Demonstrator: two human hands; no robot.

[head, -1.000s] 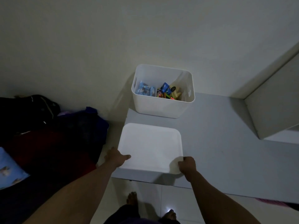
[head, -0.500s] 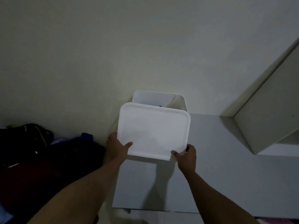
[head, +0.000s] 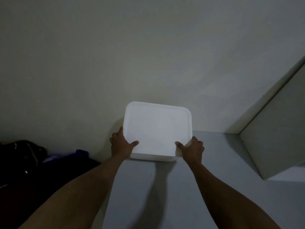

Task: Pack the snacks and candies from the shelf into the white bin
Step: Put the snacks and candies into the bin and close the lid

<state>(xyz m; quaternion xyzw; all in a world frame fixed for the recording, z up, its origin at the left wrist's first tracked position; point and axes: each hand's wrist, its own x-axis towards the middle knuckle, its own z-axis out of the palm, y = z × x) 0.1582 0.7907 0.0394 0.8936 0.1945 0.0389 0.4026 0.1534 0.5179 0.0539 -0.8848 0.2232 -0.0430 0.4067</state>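
The white lid (head: 157, 129) lies flat on top of the white bin (head: 153, 158), which stands on the grey shelf top (head: 165, 195) against the wall. Only a thin strip of the bin's front wall shows under the lid. My left hand (head: 121, 143) grips the lid's near left corner, thumb on top. Its near right corner is held the same way by my right hand (head: 191, 148). The snacks inside the bin are hidden by the lid.
A pale cabinet side (head: 272, 129) rises at the right, with a step in the surface below it. Dark bags and clothes (head: 33, 162) are piled at the left, beyond the shelf's edge. The plain wall (head: 132, 55) fills the background.
Both hands lifted the lid off the shelf top, carried it away from me over the open bin, and set it down on the bin. The snacks are now covered.
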